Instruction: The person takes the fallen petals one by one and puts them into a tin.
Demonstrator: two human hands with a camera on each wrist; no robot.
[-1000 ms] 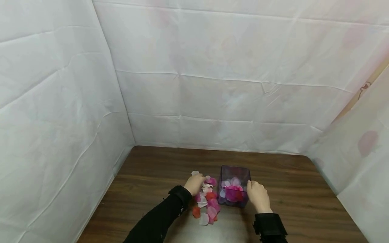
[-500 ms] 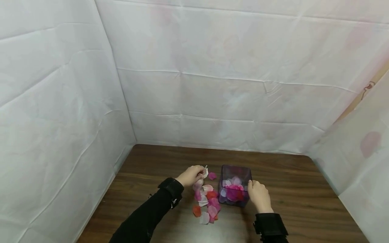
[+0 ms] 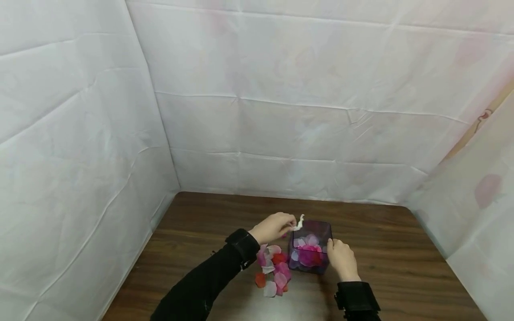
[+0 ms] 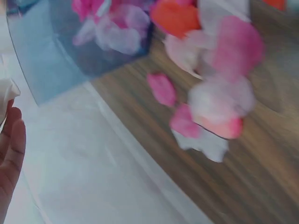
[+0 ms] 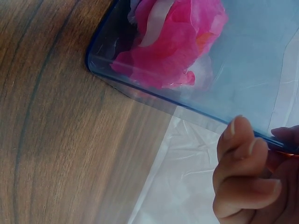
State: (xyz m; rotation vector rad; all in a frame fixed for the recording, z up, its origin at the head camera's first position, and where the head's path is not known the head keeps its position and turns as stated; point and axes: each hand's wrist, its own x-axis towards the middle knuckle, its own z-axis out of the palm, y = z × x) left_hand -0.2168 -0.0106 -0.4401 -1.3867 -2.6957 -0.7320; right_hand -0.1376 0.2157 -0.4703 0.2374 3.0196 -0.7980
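Note:
Pinched in my left hand [image 3: 275, 226] is a crumpled white petal [image 3: 300, 223], at the far left corner of a clear purple box [image 3: 322, 228]. The left wrist view shows the fingertips [image 4: 17, 140] and part of that petal [image 4: 6, 91] at its left edge. My right hand [image 3: 343, 261] grips the box's right wall, fingers [image 5: 238, 163] outside the rim [image 5: 187, 106]. Pink, red and pale petals [image 3: 308, 256] lie inside the box. To its left, a loose pile of petals [image 3: 281, 269], pink, white and orange-red, lies on the table, partly behind my left wrist.
The brown wood-grain table [image 3: 401, 267] ends at a white fabric wall [image 3: 281, 133] behind. More white fabric [image 3: 80, 178] hangs along the left side, and a patterned sheet [image 3: 482, 223] along the right.
My left hand has picked white petal material from the pile's far end, lifted it and carried it right to the box. The right hand and box stay in place.

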